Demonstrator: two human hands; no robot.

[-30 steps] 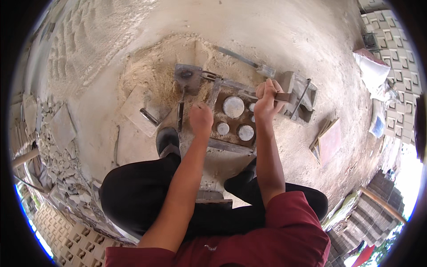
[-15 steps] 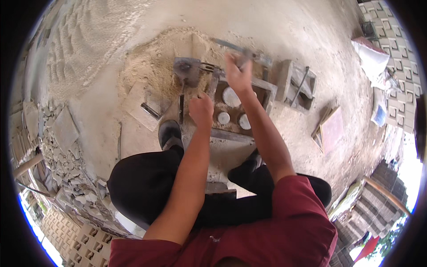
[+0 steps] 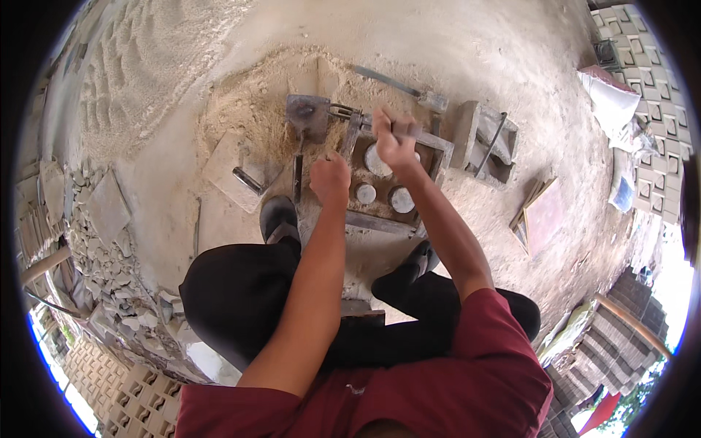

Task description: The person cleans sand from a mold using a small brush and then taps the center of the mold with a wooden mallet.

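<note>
On the ground before me lies a square mould frame (image 3: 380, 222) with several round pale discs inside, such as the small disc (image 3: 366, 193). My left hand (image 3: 330, 177) is a closed fist at the frame's left side; what it grips, if anything, is hidden. Over the far part of the frame is my right hand (image 3: 394, 139), its fingers curled and slightly blurred. Something greyish shows at those fingers, too unclear to name. Left of the frame rests a trowel (image 3: 307, 117) with a flat grey blade and dark handle.
Behind the frame are a sand heap (image 3: 248, 102) and a long flat-bladed tool (image 3: 387, 79). A box-shaped mould (image 3: 461, 135) stands to the right, with leaning boards (image 3: 545, 217) nearer. At left lie a flat board (image 3: 226, 164), a short metal tube (image 3: 247, 179) and rubble (image 3: 109, 259).
My right hand has come down and nearer, from beside the long flat tool to over the frame. My left hand stays at the frame's left side, closed.
</note>
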